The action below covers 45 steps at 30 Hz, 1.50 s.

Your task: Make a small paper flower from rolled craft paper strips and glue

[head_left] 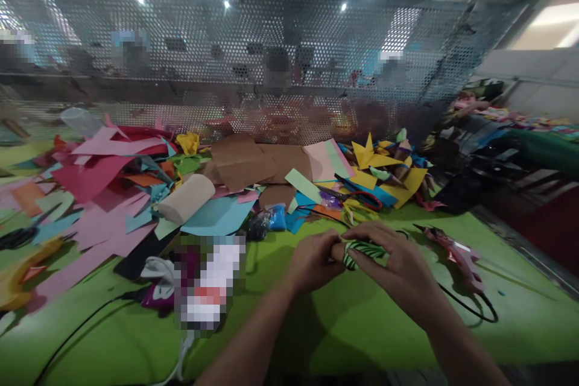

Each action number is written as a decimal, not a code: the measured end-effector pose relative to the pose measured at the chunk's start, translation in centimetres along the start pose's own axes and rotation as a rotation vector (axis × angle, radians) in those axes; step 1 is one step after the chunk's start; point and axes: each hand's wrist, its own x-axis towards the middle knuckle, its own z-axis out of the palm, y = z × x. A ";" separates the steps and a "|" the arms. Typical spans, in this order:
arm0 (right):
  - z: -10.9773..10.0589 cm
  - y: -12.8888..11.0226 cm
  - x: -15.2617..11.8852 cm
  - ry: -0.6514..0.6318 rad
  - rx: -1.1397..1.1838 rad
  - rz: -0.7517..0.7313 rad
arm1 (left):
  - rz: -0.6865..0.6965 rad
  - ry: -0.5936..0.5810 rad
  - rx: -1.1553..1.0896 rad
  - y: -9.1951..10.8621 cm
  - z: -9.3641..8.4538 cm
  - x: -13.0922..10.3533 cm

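Observation:
Between my two hands, above the green table, is a small brown roll with a green-and-white striped wrap [367, 251]. My left hand [315, 259] pinches its brown end, thumb and fingers closed. Curled over the striped part, my right hand [398, 262] has its thumb on the near side and fingers on the far side. The palms hide part of the roll, so its full shape does not show. Just right of my right hand, a pink glue gun [464, 262] lies on the table with its black cord running below.
Scissors [362, 194] lie among coloured paper behind my hands. A cream paper roll [186, 198] and brown sheets [244, 163] sit further back. At left are a purple power strip [156, 295] with cords and a yellow tool [29, 274]. A perforated metal screen [253, 30] stands behind.

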 end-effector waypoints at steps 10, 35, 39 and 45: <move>0.0 0.0 0.4 -0.087 0.026 0.078 | 0.011 -0.035 0.242 0.1 -0.1 0.1; -0.3 -0.3 0.0 -0.015 -0.046 0.038 | -0.081 -0.038 -0.049 0.3 -0.1 0.1; -1.6 0.2 -0.4 0.214 0.044 0.070 | -0.203 -0.024 -0.668 0.9 -0.7 0.2; -1.5 2.0 -1.0 0.273 0.158 0.130 | -0.341 0.028 -0.893 0.8 -1.1 0.1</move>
